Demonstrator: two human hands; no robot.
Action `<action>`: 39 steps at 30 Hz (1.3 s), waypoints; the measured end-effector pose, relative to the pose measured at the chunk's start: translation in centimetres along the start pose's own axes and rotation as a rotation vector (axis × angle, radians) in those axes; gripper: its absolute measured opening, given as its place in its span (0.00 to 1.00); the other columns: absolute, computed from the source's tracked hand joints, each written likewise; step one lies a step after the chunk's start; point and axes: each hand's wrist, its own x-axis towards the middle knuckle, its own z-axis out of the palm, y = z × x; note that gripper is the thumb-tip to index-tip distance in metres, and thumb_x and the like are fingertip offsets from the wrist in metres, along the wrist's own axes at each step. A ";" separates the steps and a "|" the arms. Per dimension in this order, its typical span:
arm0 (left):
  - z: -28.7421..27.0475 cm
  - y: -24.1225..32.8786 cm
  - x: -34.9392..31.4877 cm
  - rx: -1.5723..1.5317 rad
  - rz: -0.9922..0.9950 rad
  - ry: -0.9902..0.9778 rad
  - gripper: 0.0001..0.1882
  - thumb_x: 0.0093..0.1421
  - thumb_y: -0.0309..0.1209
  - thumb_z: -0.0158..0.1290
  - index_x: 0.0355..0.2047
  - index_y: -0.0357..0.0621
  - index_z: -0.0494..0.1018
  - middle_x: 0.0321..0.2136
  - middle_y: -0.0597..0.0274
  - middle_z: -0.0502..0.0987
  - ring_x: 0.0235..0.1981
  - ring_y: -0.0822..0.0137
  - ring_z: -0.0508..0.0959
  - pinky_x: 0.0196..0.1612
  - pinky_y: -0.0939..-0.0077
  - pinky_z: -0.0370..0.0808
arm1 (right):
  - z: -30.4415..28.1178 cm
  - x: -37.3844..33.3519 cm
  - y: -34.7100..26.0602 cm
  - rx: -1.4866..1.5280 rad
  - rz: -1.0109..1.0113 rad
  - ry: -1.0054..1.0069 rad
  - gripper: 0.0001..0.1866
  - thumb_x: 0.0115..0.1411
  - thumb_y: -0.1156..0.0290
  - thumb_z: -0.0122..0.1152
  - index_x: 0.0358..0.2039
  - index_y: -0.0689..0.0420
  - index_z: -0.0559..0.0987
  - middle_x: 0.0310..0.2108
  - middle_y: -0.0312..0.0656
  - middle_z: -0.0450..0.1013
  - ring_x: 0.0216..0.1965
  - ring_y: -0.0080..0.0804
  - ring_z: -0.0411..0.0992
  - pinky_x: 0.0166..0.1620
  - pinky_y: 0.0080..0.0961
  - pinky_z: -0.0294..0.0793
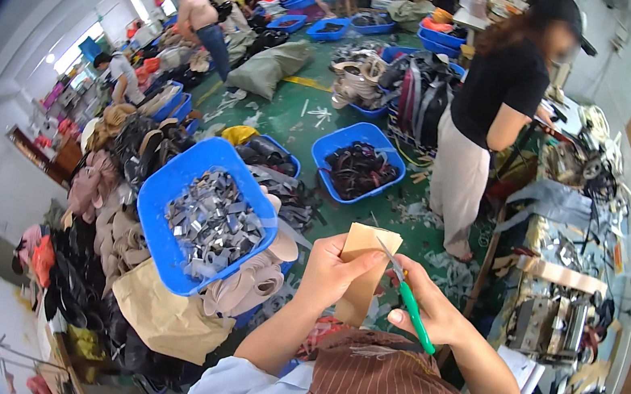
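Observation:
My left hand [329,271] grips a tan folded strip [368,243], thumb across its front and the strip's lower end hanging down between my hands. In my right hand [434,304] is a pair of scissors [416,318] with green handles. Its metal blades point up and left and meet the strip's upper right edge; whether they are closed on it I cannot tell. Left of my left hand stands a blue basin [164,174] heaped with small grey and silvery cut pieces [216,219]. Below my hands lies my brown striped apron [378,378].
Beyond my hands, another blue basin [321,149] with dark scraps stands on the green floor [294,120]. A person in black [503,86] works at the cluttered bench [490,337] on the right. Brown paper [168,310] and beige pieces [245,288] lie around the near basin.

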 end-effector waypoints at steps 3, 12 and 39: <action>-1.2 1.0 -0.7 0.025 0.000 0.076 0.10 0.52 0.25 0.57 0.36 0.37 0.75 0.30 0.65 0.77 0.28 0.78 0.75 0.31 0.85 0.71 | 0.9 1.5 -0.5 0.021 -0.017 -0.010 0.42 0.50 0.53 0.62 0.56 0.66 0.55 0.48 0.57 0.60 0.49 0.47 0.62 0.50 0.34 0.63; -3.8 0.5 -0.8 0.016 -0.050 0.058 0.13 0.54 0.32 0.57 0.35 0.36 0.74 0.28 0.64 0.77 0.26 0.77 0.75 0.29 0.84 0.71 | 4.5 2.8 0.0 0.335 0.220 0.250 0.15 0.55 0.70 0.58 0.41 0.61 0.72 0.19 0.32 0.66 0.20 0.16 0.64 0.24 0.18 0.65; -5.5 2.3 -1.5 0.353 -0.485 -0.482 0.17 0.44 0.34 0.64 0.32 0.35 0.76 0.26 0.67 0.77 0.26 0.79 0.72 0.31 0.84 0.68 | -3.2 1.3 -4.0 -0.261 0.161 -0.418 0.23 0.51 0.52 0.62 0.36 0.60 0.75 0.16 0.45 0.67 0.18 0.38 0.66 0.25 0.29 0.65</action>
